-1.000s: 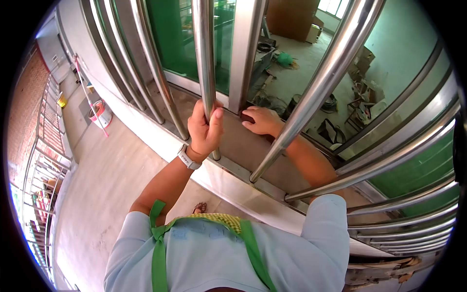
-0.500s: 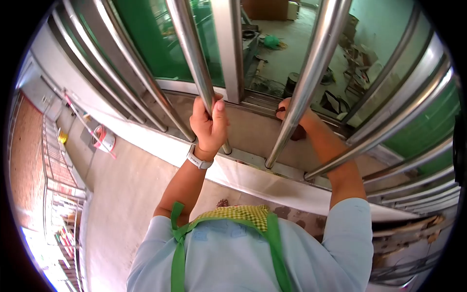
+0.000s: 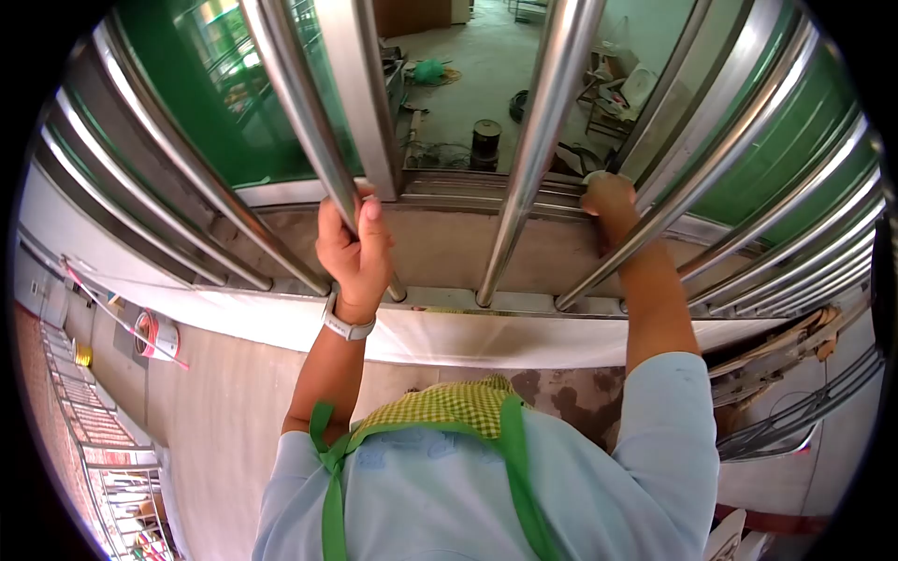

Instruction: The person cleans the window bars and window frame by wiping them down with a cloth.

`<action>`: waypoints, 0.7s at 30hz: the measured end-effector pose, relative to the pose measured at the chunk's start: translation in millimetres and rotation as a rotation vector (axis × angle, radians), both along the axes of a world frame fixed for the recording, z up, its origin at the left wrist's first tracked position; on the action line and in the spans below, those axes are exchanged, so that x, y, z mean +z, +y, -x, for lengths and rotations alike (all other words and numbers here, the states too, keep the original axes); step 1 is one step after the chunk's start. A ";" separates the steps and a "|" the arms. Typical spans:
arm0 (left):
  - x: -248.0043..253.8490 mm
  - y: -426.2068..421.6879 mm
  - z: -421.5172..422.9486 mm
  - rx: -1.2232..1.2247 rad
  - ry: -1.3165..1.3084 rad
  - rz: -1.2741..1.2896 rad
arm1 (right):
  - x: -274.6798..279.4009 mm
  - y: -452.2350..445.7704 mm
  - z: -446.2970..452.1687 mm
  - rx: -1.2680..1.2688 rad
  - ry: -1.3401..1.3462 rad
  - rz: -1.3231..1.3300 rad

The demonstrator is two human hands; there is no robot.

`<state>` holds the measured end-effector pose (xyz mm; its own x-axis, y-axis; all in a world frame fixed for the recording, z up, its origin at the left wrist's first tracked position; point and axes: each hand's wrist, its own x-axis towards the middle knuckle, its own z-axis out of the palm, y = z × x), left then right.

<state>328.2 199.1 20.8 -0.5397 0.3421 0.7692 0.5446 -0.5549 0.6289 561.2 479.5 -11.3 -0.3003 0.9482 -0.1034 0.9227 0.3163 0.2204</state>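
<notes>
My left hand (image 3: 354, 245), a white band on its wrist, is wrapped round a shiny vertical metal bar (image 3: 304, 107). My right arm reaches between the bars to the far side. Over there my right hand (image 3: 610, 198) is closed at the right end of the window track (image 3: 486, 192), beside the window frame (image 3: 678, 122). What its fingers hold is too hidden to name; a dark reddish patch shows under the wrist. The brown sill (image 3: 440, 238) lies between the track and the foot of the bars.
Behind the opening are a dark can (image 3: 485, 145), a green bundle (image 3: 428, 72) and clutter on the floor. A pink-and-white bucket (image 3: 156, 335) with a pole stands at left, near a railing (image 3: 103, 411). Planks and cables (image 3: 795, 402) lie at lower right.
My right hand has moved right along the window track, from beside the centre frame to the right end. My left hand still grips the same bar. The view has turned to the right.
</notes>
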 end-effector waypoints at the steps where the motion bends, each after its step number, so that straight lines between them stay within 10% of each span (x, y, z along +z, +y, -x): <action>1: -1.3 0.1 1.7 0.012 0.018 0.015 | 1.0 -4.2 3.9 -0.012 0.001 -0.002; 14: -2.0 1.6 -0.9 0.014 0.017 -0.003 | -24.7 -5.2 29.8 -0.181 0.503 0.095; 17: 1.5 -0.8 -1.9 -0.034 -0.013 0.023 | -77.4 41.1 27.8 0.329 0.578 0.128; 19: 0.4 -0.6 0.3 -0.094 -0.063 0.001 | -51.7 9.8 21.7 0.205 1.237 0.259; 21: 1.8 -1.2 0.5 -0.104 -0.079 0.000 | -31.8 -5.5 12.4 0.222 1.290 0.134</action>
